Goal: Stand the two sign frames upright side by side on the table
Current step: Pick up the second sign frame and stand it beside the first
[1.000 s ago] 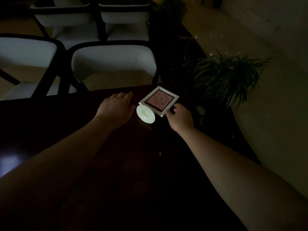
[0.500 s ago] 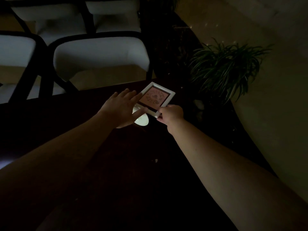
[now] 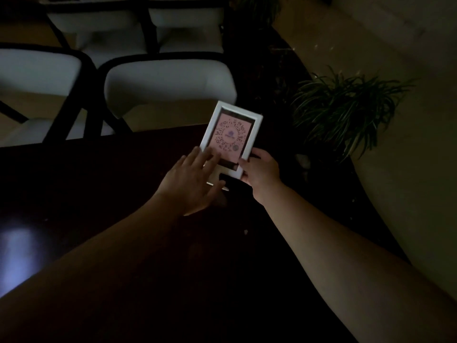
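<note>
Right hand (image 3: 261, 172) pinching the lower right corner of a white sign frame (image 3: 232, 137), frame tilted up near the far edge of the dark table (image 3: 99, 184), left hand (image 3: 189, 184) open, fingers spread against its lower left, white chair (image 3: 168, 81) behind, potted plant (image 3: 346, 107) right

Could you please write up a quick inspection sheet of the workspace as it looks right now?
Surface: dark glossy table, very dim light, pale reflection near its left edge.
Job's things: one white sign frame with a pink code card, raised and tilted; only one frame can be made out.
Clutter: a small pale speck on the table.
Grips: right hand pinches the frame's lower right corner; left hand spread open, fingers over the frame's lower left part.
Cables: nothing seen.
Surroundings: white-cushioned chairs with dark frames beyond the table; a potted plant on the floor at right.
</note>
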The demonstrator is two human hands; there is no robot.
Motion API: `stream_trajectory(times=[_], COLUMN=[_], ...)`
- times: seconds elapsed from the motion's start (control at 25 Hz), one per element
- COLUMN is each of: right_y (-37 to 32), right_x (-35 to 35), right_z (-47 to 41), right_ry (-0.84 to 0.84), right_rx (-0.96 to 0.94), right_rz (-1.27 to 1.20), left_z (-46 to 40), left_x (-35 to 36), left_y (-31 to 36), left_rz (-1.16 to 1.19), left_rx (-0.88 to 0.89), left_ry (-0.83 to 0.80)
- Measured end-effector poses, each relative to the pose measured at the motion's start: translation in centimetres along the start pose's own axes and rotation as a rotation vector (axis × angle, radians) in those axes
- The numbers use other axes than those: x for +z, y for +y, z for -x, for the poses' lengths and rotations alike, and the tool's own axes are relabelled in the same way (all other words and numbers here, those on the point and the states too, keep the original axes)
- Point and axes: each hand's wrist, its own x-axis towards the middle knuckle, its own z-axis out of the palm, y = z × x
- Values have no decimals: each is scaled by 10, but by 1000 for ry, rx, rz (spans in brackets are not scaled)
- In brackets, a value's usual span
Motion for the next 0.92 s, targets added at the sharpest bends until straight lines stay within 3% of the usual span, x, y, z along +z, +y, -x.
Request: stream_trajectory(times=[0.36, 0.6, 0.76, 0.92], right_y=[26, 52, 65, 76], right_x=[16, 19, 21, 23], right_z=[62, 99, 118, 130], right_ry=[-159, -284, -346, -376], right_rx=[-276, -349, -370, -390], right_rz=[211, 231, 216, 207], left_z=[92, 146, 161, 182], left_x=[7, 4, -8, -8], left_y=[4, -13, -27, -33], left_rz=[89, 787, 1100, 1092], left_rx=[-132, -356, -387, -397], left_ry=[135, 529, 464, 482])
